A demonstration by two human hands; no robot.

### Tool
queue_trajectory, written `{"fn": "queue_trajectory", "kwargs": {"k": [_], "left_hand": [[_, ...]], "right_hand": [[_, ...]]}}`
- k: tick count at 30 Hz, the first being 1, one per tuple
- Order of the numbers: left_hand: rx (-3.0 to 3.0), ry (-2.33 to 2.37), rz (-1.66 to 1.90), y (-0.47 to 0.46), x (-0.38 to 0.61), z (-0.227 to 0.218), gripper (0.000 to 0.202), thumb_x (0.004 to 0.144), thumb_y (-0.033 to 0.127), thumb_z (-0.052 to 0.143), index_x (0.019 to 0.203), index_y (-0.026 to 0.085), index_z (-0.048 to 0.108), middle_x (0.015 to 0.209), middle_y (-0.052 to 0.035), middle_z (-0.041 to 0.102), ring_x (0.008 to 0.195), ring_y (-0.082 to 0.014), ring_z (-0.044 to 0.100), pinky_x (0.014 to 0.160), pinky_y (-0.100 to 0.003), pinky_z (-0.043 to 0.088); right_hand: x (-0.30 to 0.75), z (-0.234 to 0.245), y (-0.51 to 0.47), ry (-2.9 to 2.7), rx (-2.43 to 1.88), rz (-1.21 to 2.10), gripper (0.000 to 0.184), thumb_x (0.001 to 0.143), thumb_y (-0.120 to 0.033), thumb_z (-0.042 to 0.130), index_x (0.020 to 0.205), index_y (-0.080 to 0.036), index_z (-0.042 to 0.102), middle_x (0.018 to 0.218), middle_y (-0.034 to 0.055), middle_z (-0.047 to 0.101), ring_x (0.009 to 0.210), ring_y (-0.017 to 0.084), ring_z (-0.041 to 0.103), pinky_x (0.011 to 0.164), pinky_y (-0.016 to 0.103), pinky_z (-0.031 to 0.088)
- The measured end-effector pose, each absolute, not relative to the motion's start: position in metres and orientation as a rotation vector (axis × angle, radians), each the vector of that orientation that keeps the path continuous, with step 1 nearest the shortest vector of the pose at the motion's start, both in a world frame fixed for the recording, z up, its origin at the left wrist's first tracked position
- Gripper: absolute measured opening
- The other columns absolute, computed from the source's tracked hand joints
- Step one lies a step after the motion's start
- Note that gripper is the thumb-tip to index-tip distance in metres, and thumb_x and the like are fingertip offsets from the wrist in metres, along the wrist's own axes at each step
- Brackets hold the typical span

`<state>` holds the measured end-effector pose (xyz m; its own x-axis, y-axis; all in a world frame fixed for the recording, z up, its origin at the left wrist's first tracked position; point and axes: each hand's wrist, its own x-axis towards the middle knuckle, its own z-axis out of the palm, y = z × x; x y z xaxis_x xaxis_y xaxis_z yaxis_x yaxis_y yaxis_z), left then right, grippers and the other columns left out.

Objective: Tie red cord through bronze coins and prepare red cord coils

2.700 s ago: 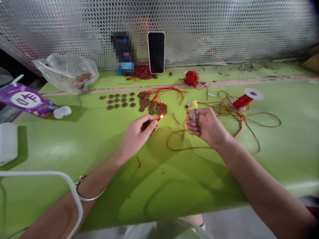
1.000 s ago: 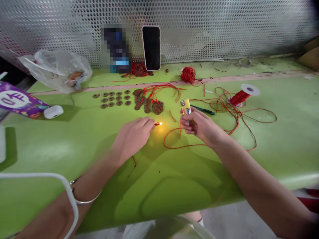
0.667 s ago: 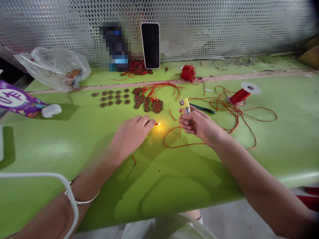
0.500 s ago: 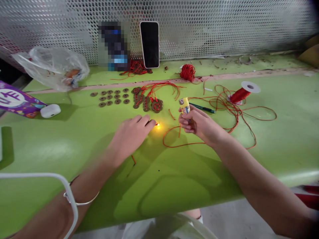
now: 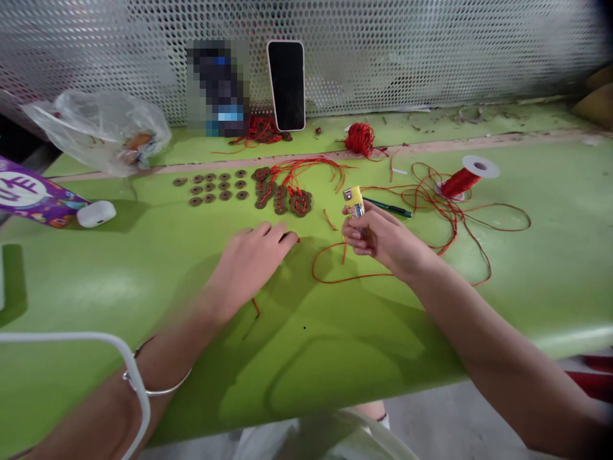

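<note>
My left hand (image 5: 253,259) is closed in a pinch on a red cord (image 5: 299,240); one tip shows at the fingertips, and a dark-ended piece hangs out below the palm. In my right hand (image 5: 373,236) is a yellow lighter (image 5: 354,199), held upright with its metal top pointing up. No flame shows on either the lighter or the cord. Beyond the left hand lie bundles of round coins (image 5: 301,204) tied with red cord, and rows of loose coins (image 5: 209,186) with holes. A long loop of red cord (image 5: 330,282) runs under my right wrist.
A spool of red cord (image 5: 462,182) stands at the right with loose loops around it. Behind my right hand lies a green pen (image 5: 387,207). A phone (image 5: 287,86) leans on the perforated panel. At left are a plastic bag (image 5: 105,131), a purple box (image 5: 38,191) and a white case (image 5: 96,214).
The small bright flame at the cord tip by my left fingertips has gone out. Both hands have stayed almost still, still holding the cord and the lighter.
</note>
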<state>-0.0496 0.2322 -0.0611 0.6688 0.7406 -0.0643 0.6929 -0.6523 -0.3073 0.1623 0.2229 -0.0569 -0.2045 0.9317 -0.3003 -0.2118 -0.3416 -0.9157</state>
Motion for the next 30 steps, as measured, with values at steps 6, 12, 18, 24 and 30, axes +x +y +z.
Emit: {"fn": "queue_trajectory", "kwargs": {"k": [6,12,18,24,30], "left_hand": [[-2.625,-1.156,0.296,0.232,-0.049,-0.061,0.037,0.084,-0.004,0.047,0.111,0.016,0.061,0.099,-0.0084,0.065,0.085,-0.0243,0.062,0.063,-0.033,0.05],[-2.634,-1.167,0.282,0.23,-0.045,-0.063,0.033,0.084,-0.002,0.049,0.107,0.016,0.063,0.096,-0.0084,0.066,0.083,-0.0242,0.062,0.062,-0.033,0.049],[-2.626,-1.171,0.264,0.231,-0.045,-0.064,0.034,0.083,-0.003,0.048,0.107,0.016,0.063,0.095,-0.0088,0.065,0.083,-0.025,0.062,0.062,-0.034,0.05],[-2.616,-1.186,0.257,0.231,-0.046,-0.064,0.035,0.084,-0.003,0.048,0.108,0.017,0.063,0.095,-0.0095,0.066,0.083,-0.0246,0.062,0.061,-0.033,0.05],[-2.613,-1.171,0.206,0.23,-0.046,-0.066,0.035,0.084,-0.002,0.047,0.108,0.018,0.063,0.094,-0.0094,0.066,0.082,-0.024,0.062,0.062,-0.033,0.05]], "right_hand": [[0.162,-0.057,0.223,-0.97,-1.171,1.679,0.019,0.067,-0.018,0.051,0.074,-0.022,0.033,0.059,-0.0062,0.033,0.049,0.007,0.024,0.047,0.026,0.012],[0.163,-0.058,0.223,-0.968,-1.187,1.662,0.021,0.067,-0.019,0.051,0.075,-0.022,0.033,0.06,-0.0062,0.033,0.05,0.008,0.025,0.047,0.025,0.013],[0.162,-0.058,0.223,-0.992,-1.217,1.63,0.021,0.068,-0.019,0.051,0.079,-0.023,0.033,0.059,-0.007,0.035,0.049,0.007,0.026,0.047,0.025,0.015],[0.163,-0.061,0.222,-1.079,-1.299,1.521,0.027,0.072,-0.022,0.052,0.094,-0.024,0.036,0.062,-0.007,0.041,0.05,0.008,0.031,0.047,0.024,0.022],[0.166,-0.067,0.221,-1.2,-1.356,1.425,0.029,0.077,-0.024,0.055,0.101,-0.025,0.038,0.067,-0.0055,0.046,0.053,0.01,0.037,0.048,0.024,0.027]]}}
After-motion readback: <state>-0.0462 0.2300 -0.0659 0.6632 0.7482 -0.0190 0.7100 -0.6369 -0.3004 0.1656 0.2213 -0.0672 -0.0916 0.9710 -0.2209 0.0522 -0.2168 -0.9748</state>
